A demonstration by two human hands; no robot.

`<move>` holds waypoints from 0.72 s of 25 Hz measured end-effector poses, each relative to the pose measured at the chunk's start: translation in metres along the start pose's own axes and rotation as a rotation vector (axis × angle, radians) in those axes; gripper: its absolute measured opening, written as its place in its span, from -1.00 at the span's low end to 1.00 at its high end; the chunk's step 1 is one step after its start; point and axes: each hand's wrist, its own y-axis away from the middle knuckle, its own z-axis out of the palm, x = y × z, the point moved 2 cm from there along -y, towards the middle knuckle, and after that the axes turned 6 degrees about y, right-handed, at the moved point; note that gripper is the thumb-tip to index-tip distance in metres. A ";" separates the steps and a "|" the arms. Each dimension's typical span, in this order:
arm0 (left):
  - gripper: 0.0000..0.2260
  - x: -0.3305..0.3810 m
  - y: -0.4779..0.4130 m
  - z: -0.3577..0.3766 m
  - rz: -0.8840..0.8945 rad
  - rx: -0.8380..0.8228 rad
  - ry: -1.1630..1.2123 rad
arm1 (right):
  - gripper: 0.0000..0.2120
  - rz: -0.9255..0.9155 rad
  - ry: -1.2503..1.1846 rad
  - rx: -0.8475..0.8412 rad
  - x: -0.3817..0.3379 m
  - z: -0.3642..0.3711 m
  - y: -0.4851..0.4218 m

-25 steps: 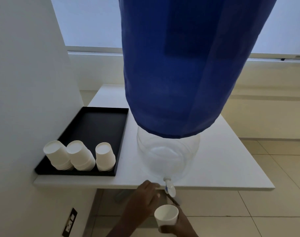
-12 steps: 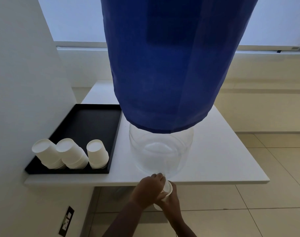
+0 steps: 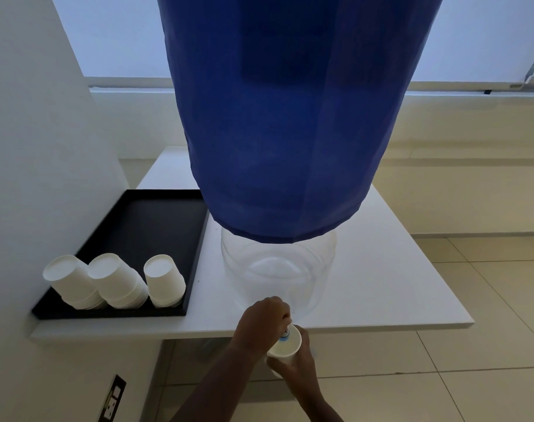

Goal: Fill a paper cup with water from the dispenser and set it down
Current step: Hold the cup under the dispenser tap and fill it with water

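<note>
The water dispenser (image 3: 278, 266) is a clear jar base under a big bottle wrapped in a blue cover (image 3: 284, 123), standing at the front edge of the white table (image 3: 381, 284). Its tap (image 3: 286, 333) pokes out over the edge, mostly hidden by my left hand (image 3: 264, 322), whose fingers close on it. Right below the tap my right hand (image 3: 296, 365) holds a white paper cup (image 3: 285, 348) upright, mouth up. The cup's inside looks pale; whether water is flowing I cannot tell.
A black tray (image 3: 150, 226) lies on the table's left, against the wall, with three stacks of upside-down white paper cups (image 3: 116, 281) at its front end. Tiled floor lies below and to the right. A wall socket (image 3: 112, 400) sits low on the left.
The right hand has brought the cup up from below to just under the tap. The left hand has closed over the tap. My view has shifted slightly closer.
</note>
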 end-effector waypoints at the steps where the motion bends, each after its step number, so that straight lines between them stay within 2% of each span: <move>1: -0.81 0.002 -0.003 -0.001 -0.021 -0.001 0.000 | -0.59 0.004 0.005 0.000 0.000 0.000 0.000; 6: -0.85 0.009 -0.008 0.000 -0.087 -0.009 0.002 | -0.53 0.028 -0.011 -0.019 0.006 0.000 0.003; 18: -0.86 0.013 -0.005 -0.002 -0.111 0.030 0.039 | -0.55 0.010 -0.009 0.010 0.005 -0.002 0.005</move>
